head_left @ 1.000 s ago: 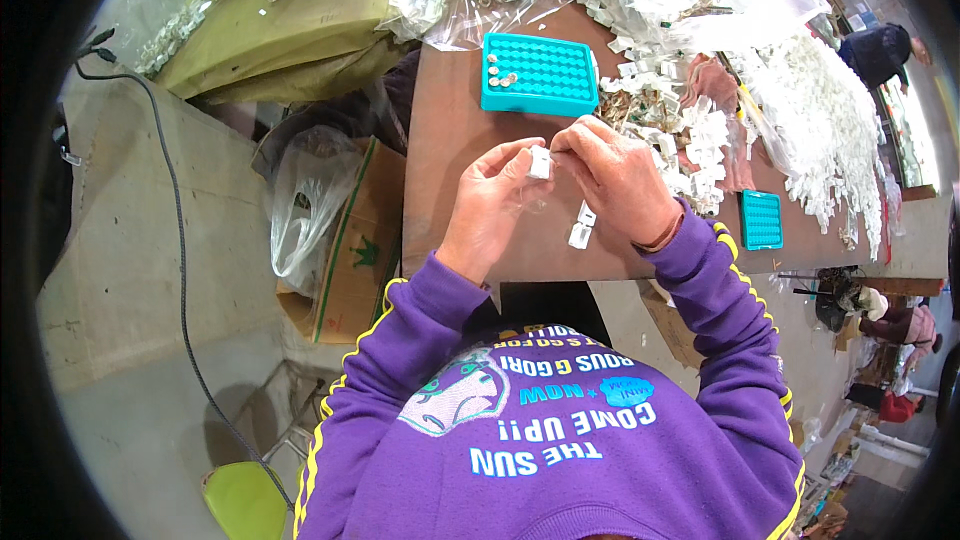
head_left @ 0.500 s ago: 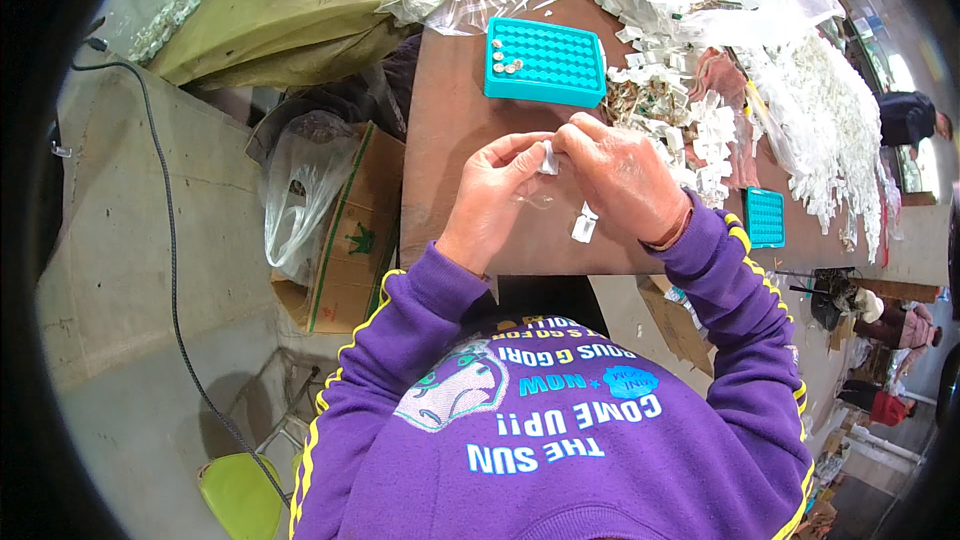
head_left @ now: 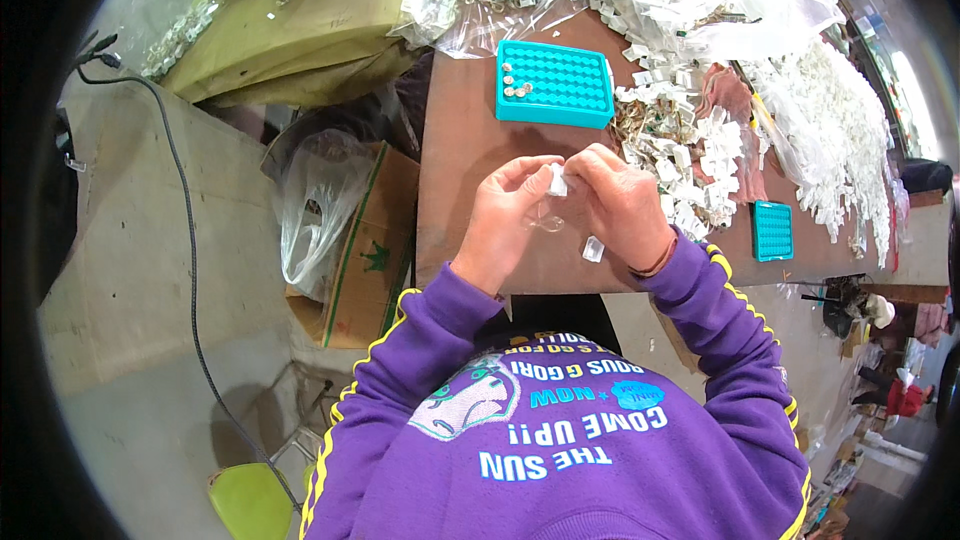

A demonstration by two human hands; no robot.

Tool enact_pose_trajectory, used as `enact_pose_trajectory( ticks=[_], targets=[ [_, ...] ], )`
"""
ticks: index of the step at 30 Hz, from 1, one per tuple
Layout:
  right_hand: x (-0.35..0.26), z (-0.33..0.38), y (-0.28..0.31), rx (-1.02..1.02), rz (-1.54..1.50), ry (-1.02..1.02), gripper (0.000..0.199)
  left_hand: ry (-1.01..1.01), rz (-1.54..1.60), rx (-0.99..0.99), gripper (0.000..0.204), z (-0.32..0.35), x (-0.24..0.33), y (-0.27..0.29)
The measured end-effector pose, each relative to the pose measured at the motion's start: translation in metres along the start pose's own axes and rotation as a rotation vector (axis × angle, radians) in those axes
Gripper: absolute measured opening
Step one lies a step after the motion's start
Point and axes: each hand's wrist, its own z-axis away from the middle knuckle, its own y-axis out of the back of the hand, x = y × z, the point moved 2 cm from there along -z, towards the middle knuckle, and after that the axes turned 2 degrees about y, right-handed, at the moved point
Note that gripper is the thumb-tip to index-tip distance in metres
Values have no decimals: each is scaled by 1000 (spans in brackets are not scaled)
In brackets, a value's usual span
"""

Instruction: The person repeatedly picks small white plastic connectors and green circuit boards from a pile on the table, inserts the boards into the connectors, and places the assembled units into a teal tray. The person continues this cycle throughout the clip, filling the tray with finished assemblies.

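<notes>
Over the near part of the brown table, my two hands meet fingertip to fingertip. My left hand pinches a small white plastic piece between thumb and fingers. A thin pale loop hangs beneath it. The fingers of my right hand are closed at the right upper side of the same piece; whatever sits between those fingertips is too small to make out. Below the hands is a second white piece; I cannot tell whether it lies on the table or dangles.
A teal tray with several small round metallic parts stands beyond my hands. A heap of white pieces lies right of it, with clear plastic bags behind. A smaller teal tray sits farther right. A cardboard box stands left of the table.
The whole view has shifted slightly, so things appear lower and farther right. My right hand has turned a little and its fingers are straighter. The white piece stays between my hands.
</notes>
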Motion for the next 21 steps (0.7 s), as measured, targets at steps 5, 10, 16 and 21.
enact_pose_trajectory(
  ticks=[5,10,16,21],
  targets=[
    [1,3,-1,2,12,-20,18,-35,2,21,25,1,-1,-3],
    [4,2,-2,44,-63,-14,20,-16,14,-3,28,0,1,-1],
    [-2,2,-5,-24,76,42,28,-24,21,-1,26,0,-1,3],
    [-2,4,-5,-43,165,52,25,-30,-52,-16,26,-2,-2,4]
  ],
)
